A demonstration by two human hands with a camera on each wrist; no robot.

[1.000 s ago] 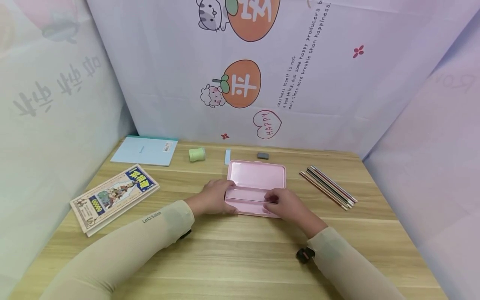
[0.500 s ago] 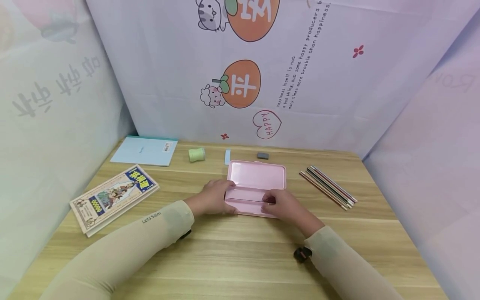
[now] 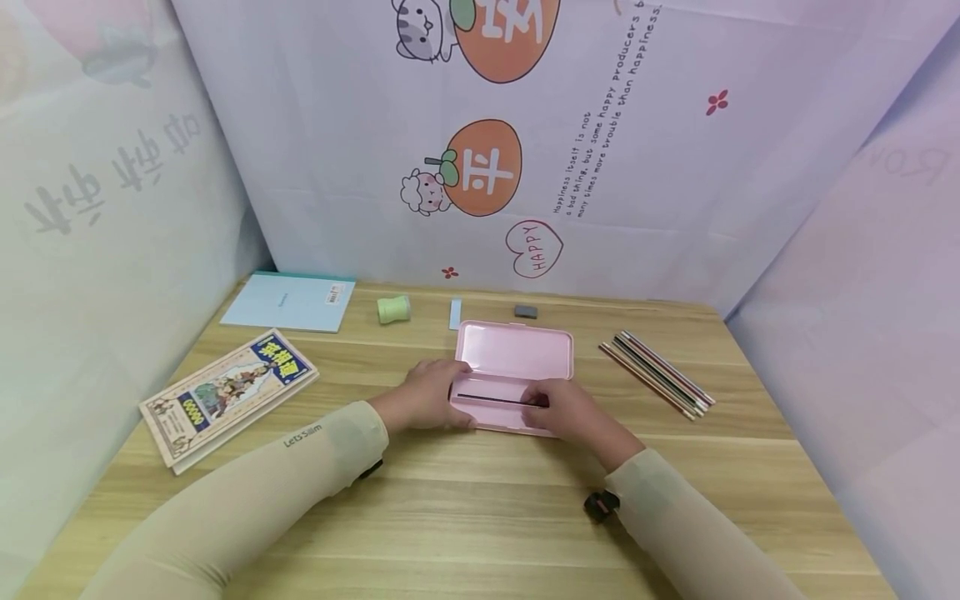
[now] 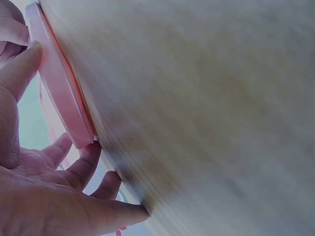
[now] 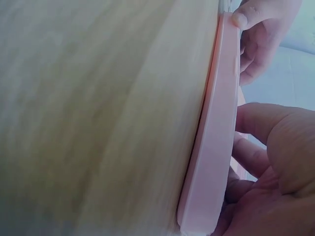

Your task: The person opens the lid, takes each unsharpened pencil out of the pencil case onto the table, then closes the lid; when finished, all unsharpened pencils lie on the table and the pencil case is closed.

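A pink pencil case (image 3: 514,351) lies open on the wooden table, its lid folded back toward the wall. My left hand (image 3: 431,393) grips the case's left end, thumb on the near side and fingers spread at the end and behind; the left wrist view shows the thumb on the pink side wall (image 4: 61,83). Along the inside of the tray runs a thin black pencil-like stick (image 3: 495,400). My right hand (image 3: 573,417) reaches into the right part of the tray, its curled fingers and thumb pinching the stick's right end. In the right wrist view that grip is hidden behind the case's near wall (image 5: 211,128).
Several pencils (image 3: 656,375) lie right of the case. Behind it are a dark grey eraser (image 3: 527,312), a pale blue strip (image 3: 455,313) and a light green cylinder (image 3: 393,309). A light blue notebook (image 3: 291,302) and a thick illustrated book (image 3: 228,398) lie left.
My right hand has shifted slightly left inside the case. The dark line in the tray shows thicker and blacker now. My left hand stays in place.
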